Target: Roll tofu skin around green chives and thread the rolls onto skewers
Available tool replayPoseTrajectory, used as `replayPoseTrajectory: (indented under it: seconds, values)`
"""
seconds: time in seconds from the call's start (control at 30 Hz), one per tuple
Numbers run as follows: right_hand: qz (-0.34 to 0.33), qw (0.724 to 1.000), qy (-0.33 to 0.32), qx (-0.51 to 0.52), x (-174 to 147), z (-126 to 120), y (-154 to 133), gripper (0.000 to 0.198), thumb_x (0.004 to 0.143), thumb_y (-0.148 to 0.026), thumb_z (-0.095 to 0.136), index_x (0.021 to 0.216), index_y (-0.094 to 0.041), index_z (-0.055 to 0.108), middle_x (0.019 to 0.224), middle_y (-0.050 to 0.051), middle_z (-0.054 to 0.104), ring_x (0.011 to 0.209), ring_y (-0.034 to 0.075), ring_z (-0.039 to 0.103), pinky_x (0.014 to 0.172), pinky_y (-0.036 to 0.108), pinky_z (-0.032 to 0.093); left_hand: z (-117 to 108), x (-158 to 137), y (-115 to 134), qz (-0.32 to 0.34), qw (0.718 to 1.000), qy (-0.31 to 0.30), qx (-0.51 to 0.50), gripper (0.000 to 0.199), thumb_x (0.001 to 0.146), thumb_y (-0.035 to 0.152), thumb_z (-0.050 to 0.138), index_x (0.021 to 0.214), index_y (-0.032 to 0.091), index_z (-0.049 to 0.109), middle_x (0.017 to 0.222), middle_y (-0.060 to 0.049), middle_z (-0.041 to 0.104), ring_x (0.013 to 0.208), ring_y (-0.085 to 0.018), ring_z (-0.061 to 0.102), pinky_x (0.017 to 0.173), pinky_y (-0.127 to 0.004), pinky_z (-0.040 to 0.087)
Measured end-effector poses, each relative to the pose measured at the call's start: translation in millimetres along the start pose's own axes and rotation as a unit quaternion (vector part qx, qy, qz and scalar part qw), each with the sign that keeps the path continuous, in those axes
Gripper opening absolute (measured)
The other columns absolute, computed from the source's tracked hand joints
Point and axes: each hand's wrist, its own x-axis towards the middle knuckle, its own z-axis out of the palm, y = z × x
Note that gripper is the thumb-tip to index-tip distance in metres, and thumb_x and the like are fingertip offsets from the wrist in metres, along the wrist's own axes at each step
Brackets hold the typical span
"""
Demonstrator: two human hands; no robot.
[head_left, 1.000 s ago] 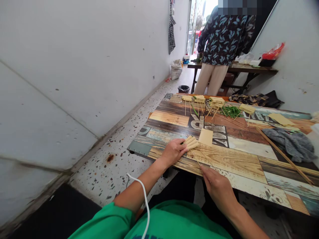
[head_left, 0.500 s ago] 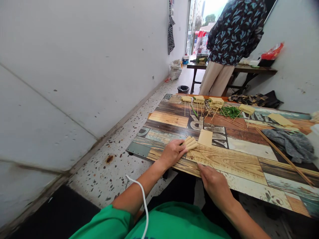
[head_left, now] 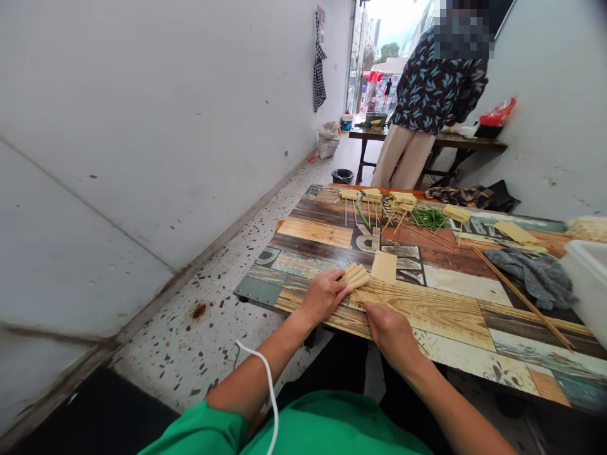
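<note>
Near the table's front edge, my left hand (head_left: 326,294) is closed around several pale yellow tofu-skin rolls (head_left: 355,276) lying side by side. My right hand (head_left: 389,328) is closed in a pinch on a thin wooden skewer (head_left: 359,297), whose tip points at the rolls. How deep the skewer sits in them cannot be made out. Just beyond the rolls, a flat tofu-skin sheet (head_left: 384,266) lies on the wood-patterned table (head_left: 455,303).
Skewered rolls (head_left: 371,196) line the far side, beside chopped greens (head_left: 428,218). To the right lie a grey cloth (head_left: 531,278), a long wooden stick (head_left: 521,297) and a white tub (head_left: 590,278). A person (head_left: 434,95) stands at a back table (head_left: 478,144).
My right hand has moved left, closer to the rolls, with the skewer now visible at its fingertips. The left hand keeps its hold. The whole view has shifted slightly, showing more of the white tub.
</note>
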Motion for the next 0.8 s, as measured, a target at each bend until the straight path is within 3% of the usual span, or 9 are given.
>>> replayPoseTrajectory:
  seconds: [0.2,0.37,0.47,0.57,0.67,0.8]
  values:
    - [0.036,0.996,-0.041,-0.065,16,-9,-15,0.023,0.093,-0.013,0.046,0.094,-0.017,0.068,0.074,0.004,0.066,0.066,0.015,0.059,0.059,0.025,0.037,2,-2,0,-0.010,1.000,0.006,0.011,0.011,0.087,0.024,0.065,0.085,0.020,0.074,0.109,-0.010,0.070,0.098,-0.022,0.067,0.087,-0.035,0.056]
    - [0.059,0.988,0.046,-0.135,-7,-17,-13,0.015,0.089,-0.021,0.054,0.078,-0.016,0.062,0.096,0.012,0.064,0.090,0.024,0.056,0.077,0.033,0.043,2,-2,3,-0.034,0.999,0.023,0.013,0.007,0.083,0.025,0.070,0.083,0.020,0.075,0.105,-0.008,0.072,0.095,-0.020,0.069,0.086,-0.033,0.056]
    - [0.070,0.988,0.068,-0.116,-24,-16,-2,0.017,0.090,-0.022,0.051,0.075,-0.017,0.058,0.093,0.012,0.060,0.087,0.023,0.054,0.076,0.035,0.044,2,0,5,-0.025,1.000,0.015,0.010,0.009,0.080,0.024,0.073,0.087,0.020,0.075,0.103,-0.007,0.073,0.095,-0.021,0.069,0.087,-0.034,0.056]
    - [0.070,0.994,0.071,-0.043,-32,-15,7,0.025,0.093,-0.025,0.047,0.069,-0.019,0.053,0.084,0.008,0.057,0.079,0.020,0.054,0.071,0.033,0.046,0,0,5,-0.022,0.999,0.028,-0.018,0.026,0.076,0.026,0.077,0.101,0.021,0.074,0.110,-0.010,0.072,0.101,-0.024,0.069,0.090,-0.037,0.056]
    - [0.084,0.991,0.095,0.048,-30,-19,10,0.031,0.096,-0.032,0.043,0.068,-0.020,0.050,0.078,0.005,0.053,0.068,0.016,0.054,0.062,0.029,0.046,-3,-2,1,-0.101,0.986,0.108,-0.078,0.025,0.082,0.029,0.071,0.105,0.019,0.073,0.109,-0.011,0.073,0.102,-0.023,0.069,0.092,-0.039,0.056]
    - [0.076,0.980,0.141,0.122,-18,-27,13,0.030,0.095,-0.035,0.045,0.069,-0.020,0.049,0.083,0.006,0.053,0.066,0.015,0.053,0.059,0.028,0.046,-6,-3,-7,-0.254,0.935,0.203,-0.140,0.019,0.087,0.021,0.060,0.098,0.019,0.075,0.098,-0.008,0.077,0.091,-0.020,0.073,0.087,-0.039,0.059]
